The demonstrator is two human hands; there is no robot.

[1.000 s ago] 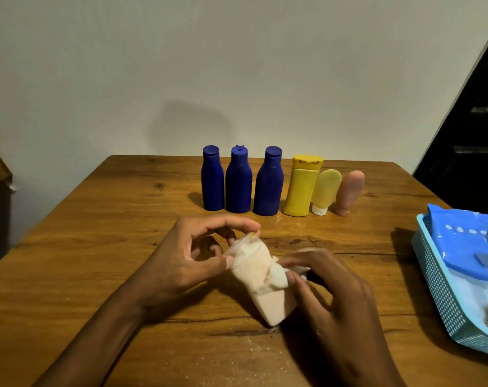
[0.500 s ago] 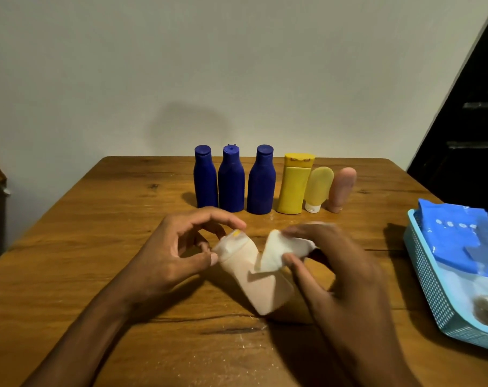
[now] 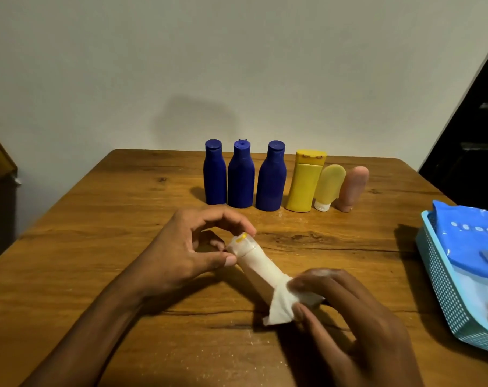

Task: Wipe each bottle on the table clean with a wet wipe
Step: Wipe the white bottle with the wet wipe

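Left hand [image 3: 189, 255] pinches the cap end of a cream bottle [image 3: 261, 268] tilted over the table [image 3: 97, 247] — right hand [image 3: 346, 308] grips a wet wipe [image 3: 283, 307] round its base, near the bottle row [image 3: 270, 177].

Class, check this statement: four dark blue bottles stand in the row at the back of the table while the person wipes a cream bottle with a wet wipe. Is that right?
Not quite. The head view shows three dark blue bottles, not four, in the back row. The rest holds: the left hand holds the cream bottle by its cap while the right hand wipes it with the wet wipe.
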